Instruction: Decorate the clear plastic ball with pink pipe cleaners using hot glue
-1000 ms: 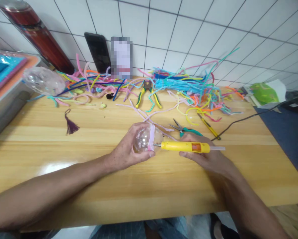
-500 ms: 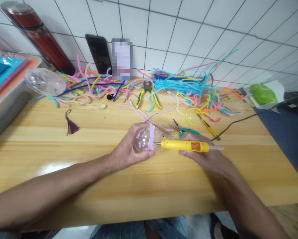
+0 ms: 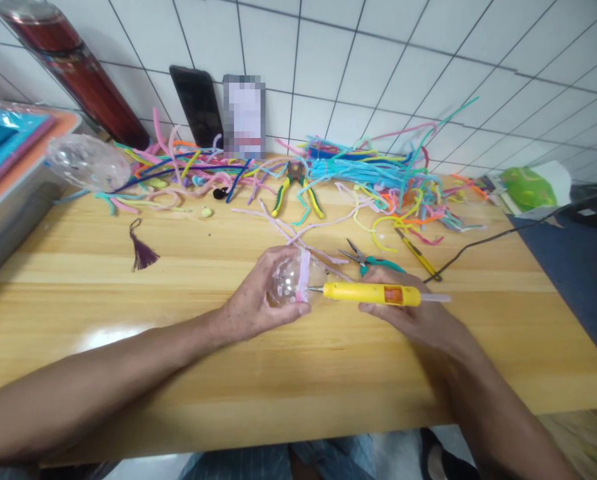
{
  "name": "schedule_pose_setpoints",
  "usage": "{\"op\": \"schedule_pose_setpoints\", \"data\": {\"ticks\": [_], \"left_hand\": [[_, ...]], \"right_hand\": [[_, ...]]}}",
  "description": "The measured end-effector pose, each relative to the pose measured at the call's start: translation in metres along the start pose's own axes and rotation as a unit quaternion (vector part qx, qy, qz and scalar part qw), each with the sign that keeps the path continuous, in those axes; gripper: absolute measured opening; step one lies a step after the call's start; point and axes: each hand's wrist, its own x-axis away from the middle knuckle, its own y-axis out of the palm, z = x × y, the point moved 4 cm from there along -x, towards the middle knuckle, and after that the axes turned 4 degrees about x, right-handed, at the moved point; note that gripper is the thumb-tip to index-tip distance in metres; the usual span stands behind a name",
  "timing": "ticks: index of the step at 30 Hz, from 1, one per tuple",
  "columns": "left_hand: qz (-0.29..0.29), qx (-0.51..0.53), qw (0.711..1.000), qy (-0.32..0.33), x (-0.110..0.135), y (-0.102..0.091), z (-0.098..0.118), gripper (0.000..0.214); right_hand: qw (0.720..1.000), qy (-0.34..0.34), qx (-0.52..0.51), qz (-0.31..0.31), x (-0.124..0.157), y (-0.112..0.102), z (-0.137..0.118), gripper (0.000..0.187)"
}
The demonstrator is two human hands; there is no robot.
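My left hand (image 3: 258, 293) is wrapped round a clear plastic ball (image 3: 285, 280), thumb below and fingers above. A lilac pipe cleaner strip (image 3: 303, 270) runs across the ball, with a pink spot at its lower end. My right hand (image 3: 403, 310) grips a yellow hot glue gun (image 3: 363, 293), a translucent glue stick (image 3: 438, 298) poking out of its back. The metal nozzle points left and meets the strip's lower part; whether it touches I cannot tell. Teal-handled pliers (image 3: 366, 259) lie just behind the right hand. Lilac pipe cleaners (image 3: 298, 235) lie beyond the ball.
Piled pipe cleaners (image 3: 353, 170) line the tiled wall, with yellow-green cutters (image 3: 297, 187) before them. A yellow craft knife (image 3: 418, 255) and a black cable (image 3: 468, 243) lie right. A tassel (image 3: 142, 247), clear bottle-like piece (image 3: 88, 163), red flask (image 3: 73, 73) and phone (image 3: 197, 103) are left.
Almost nothing differs. Both hands, the ball and the glue gun keep their places; the view has shifted very slightly.
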Motion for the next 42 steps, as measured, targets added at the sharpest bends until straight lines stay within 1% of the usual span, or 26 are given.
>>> {"op": "schedule_pose_setpoints", "data": {"ticks": [8,19,24,31,42], "left_hand": [[-0.005,-0.005,1.000,0.002,-0.0003,-0.0002,-0.0003,0.080],[-0.005,-0.011,1.000,0.008,-0.0007,-0.0002,0.0014,0.079],[-0.002,-0.010,1.000,0.001,-0.0004,-0.0004,0.0014,0.079],[0.004,-0.011,1.000,0.005,-0.0004,-0.0002,0.0006,0.079],[-0.001,-0.006,1.000,-0.004,0.0003,-0.0002,0.0003,0.079]], "right_hand": [[1.000,-0.015,0.004,-0.001,0.0007,0.0003,0.0002,0.012],[1.000,-0.007,0.008,0.004,0.0000,-0.0005,0.0001,0.017],[1.000,-0.008,0.009,0.008,0.0002,-0.0004,-0.0004,0.015],[1.000,0.007,0.003,0.007,0.0004,-0.0002,0.0011,0.015],[1.000,-0.010,0.001,0.017,0.0002,0.0004,0.0018,0.015]]}}
